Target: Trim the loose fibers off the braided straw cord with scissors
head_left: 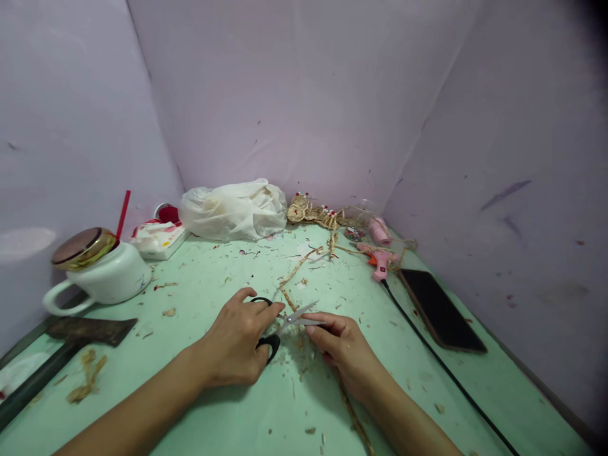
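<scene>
My left hand [237, 345] grips the black handles of a pair of scissors [289, 320], whose silver blades stand apart and point right. A braided jute cord [292, 278] runs from the back of the table down between the blades and on toward me. My right hand [344, 348] pinches that cord just right of the blades, with the fingers closed round it.
Light green table [213, 405] strewn with fibre scraps. White lidded mug [102, 272] and a dark cleaver [66, 348] at left. White plastic bag [235, 209], jute coils [304, 212], pink glue gun [380, 259] with black cable [451, 373], phone [439, 310] at right. Purple walls enclose it.
</scene>
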`<state>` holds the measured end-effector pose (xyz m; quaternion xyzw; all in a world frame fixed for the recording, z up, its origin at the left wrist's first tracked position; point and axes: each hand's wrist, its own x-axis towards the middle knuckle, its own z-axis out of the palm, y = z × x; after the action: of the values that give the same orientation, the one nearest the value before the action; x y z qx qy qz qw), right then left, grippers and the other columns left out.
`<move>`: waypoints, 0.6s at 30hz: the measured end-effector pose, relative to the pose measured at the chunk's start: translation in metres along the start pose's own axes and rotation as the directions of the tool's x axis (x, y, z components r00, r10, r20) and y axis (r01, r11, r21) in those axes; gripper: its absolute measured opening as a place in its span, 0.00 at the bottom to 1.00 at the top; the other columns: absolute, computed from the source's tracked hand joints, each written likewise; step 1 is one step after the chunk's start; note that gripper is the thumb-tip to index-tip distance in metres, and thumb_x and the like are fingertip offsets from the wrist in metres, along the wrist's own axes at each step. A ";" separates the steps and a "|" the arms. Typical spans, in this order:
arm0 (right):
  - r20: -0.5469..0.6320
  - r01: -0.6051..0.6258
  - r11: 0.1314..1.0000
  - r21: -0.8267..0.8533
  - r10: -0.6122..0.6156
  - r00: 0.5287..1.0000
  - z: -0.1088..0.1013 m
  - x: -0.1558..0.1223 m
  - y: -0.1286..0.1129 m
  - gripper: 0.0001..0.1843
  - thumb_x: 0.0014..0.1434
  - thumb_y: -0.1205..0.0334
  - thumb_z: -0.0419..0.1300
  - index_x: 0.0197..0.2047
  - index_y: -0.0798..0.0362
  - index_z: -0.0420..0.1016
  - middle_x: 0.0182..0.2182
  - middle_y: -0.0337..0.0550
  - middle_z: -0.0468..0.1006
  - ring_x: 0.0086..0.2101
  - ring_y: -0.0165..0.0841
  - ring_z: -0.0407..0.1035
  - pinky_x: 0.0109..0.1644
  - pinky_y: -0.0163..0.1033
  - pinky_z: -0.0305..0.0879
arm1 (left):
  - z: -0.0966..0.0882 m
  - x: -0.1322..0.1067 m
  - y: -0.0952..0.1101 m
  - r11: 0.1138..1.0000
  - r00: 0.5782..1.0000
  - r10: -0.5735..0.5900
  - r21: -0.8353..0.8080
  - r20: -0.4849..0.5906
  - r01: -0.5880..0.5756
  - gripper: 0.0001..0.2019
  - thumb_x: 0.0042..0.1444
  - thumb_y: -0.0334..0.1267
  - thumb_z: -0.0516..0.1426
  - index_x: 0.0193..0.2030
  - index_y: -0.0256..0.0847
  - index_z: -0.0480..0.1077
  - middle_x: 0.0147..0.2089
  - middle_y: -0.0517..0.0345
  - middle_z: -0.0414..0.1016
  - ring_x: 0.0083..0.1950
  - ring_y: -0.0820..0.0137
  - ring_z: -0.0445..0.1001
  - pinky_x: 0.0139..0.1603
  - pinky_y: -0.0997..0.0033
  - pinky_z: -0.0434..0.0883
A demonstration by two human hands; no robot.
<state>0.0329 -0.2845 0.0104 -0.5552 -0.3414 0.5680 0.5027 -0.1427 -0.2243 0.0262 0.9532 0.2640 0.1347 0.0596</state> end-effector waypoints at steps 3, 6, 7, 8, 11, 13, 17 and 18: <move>0.015 0.019 1.000 -0.005 -0.019 1.000 -0.001 -0.001 0.000 0.13 0.39 0.59 0.63 0.30 0.54 0.79 0.12 0.31 0.59 0.16 0.21 0.43 0.20 0.32 0.38 | 0.002 0.000 -0.002 1.000 1.000 0.007 -0.015 0.001 -0.007 0.26 0.39 0.28 0.50 0.50 0.41 0.58 0.39 0.54 0.72 0.38 0.65 0.70 0.52 0.55 0.56; 0.038 0.054 0.998 -0.011 -0.053 0.998 -0.001 -0.001 -0.001 0.11 0.40 0.58 0.63 0.29 0.54 0.79 0.15 0.33 0.62 0.17 0.22 0.44 0.20 0.33 0.40 | 0.005 0.000 -0.005 1.000 1.000 0.009 -0.025 0.005 -0.009 0.26 0.38 0.27 0.49 0.49 0.41 0.57 0.38 0.56 0.72 0.38 0.66 0.70 0.52 0.57 0.57; 0.049 0.062 0.998 -0.013 -0.062 0.997 -0.002 -0.001 -0.001 0.11 0.41 0.58 0.63 0.29 0.54 0.79 0.15 0.33 0.62 0.17 0.22 0.44 0.20 0.32 0.40 | 0.006 0.000 -0.006 1.000 1.000 0.010 -0.028 0.008 -0.010 0.26 0.38 0.26 0.49 0.49 0.41 0.58 0.37 0.56 0.72 0.37 0.66 0.70 0.51 0.58 0.58; 0.058 0.069 0.998 -0.012 -0.068 0.996 -0.002 -0.001 -0.001 0.11 0.41 0.58 0.63 0.29 0.54 0.78 0.15 0.33 0.61 0.17 0.21 0.44 0.20 0.32 0.39 | 0.006 0.000 -0.006 0.999 1.000 0.011 -0.030 0.011 -0.011 0.26 0.38 0.26 0.49 0.48 0.41 0.58 0.37 0.57 0.73 0.37 0.66 0.70 0.50 0.59 0.59; 0.073 0.049 0.999 0.018 -0.050 0.996 -0.003 0.000 0.000 0.12 0.42 0.58 0.62 0.30 0.56 0.77 0.14 0.31 0.57 0.16 0.21 0.43 0.18 0.31 0.37 | 0.006 0.000 -0.007 0.999 1.000 -0.001 -0.043 0.010 0.001 0.23 0.40 0.25 0.48 0.46 0.41 0.61 0.34 0.57 0.73 0.36 0.66 0.70 0.44 0.64 0.63; 0.056 0.025 0.998 0.056 -0.028 0.998 -0.004 0.000 0.001 0.12 0.41 0.59 0.63 0.30 0.57 0.75 0.13 0.30 0.57 0.16 0.21 0.46 0.18 0.30 0.40 | 0.006 0.000 -0.008 0.996 0.998 -0.054 -0.068 -0.024 0.053 0.21 0.42 0.26 0.48 0.46 0.42 0.63 0.32 0.58 0.73 0.35 0.66 0.70 0.38 0.68 0.64; 0.020 0.014 0.986 0.164 -0.018 1.000 -0.003 0.001 0.004 0.08 0.39 0.64 0.62 0.27 0.57 0.73 0.19 0.37 0.67 0.21 0.25 0.60 0.23 0.31 0.56 | 0.006 -0.001 -0.013 0.949 0.941 -0.283 -0.192 -0.183 0.249 0.17 0.46 0.30 0.49 0.44 0.44 0.66 0.33 0.60 0.73 0.34 0.69 0.70 0.36 0.73 0.64; 0.017 0.005 0.982 0.188 -0.009 1.000 -0.003 0.002 0.004 0.08 0.39 0.66 0.62 0.27 0.57 0.72 0.20 0.38 0.68 0.22 0.26 0.61 0.23 0.31 0.58 | 0.007 -0.001 -0.014 0.928 0.920 -0.338 -0.236 -0.200 0.290 0.16 0.46 0.31 0.49 0.43 0.44 0.67 0.33 0.61 0.73 0.34 0.70 0.70 0.36 0.74 0.63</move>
<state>0.0355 -0.2844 0.0061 -0.4989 -0.2928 0.6009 0.5517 -0.1483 -0.2134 0.0171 0.8643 0.4042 0.2620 0.1448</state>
